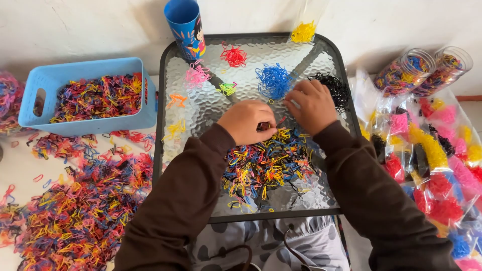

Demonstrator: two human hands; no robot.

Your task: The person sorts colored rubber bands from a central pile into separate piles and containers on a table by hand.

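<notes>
Head view: both hands (281, 114) pinch bands from tangled multicoloured elastic pile (266, 165).

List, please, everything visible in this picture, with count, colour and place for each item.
glass table: one, black frame, centre.
mixed band pile: one, multicoloured, table front, under both hands.
sorted band piles: red, pink, green, blue, black, orange, yellow; one each, table back and left.
cup: one, blue, table's back left corner.
bag of yellow bands: one, clear, back edge.
basket: one, light blue, holds mixed bands, left.
floor bands: one large spread, multicoloured, lower left.
jars: two, clear, lying on their sides, upper right.
bagged bands: many, single colours, right.
left hand: pinching bands.
right hand: fingers bent, beside the blue pile.
</notes>
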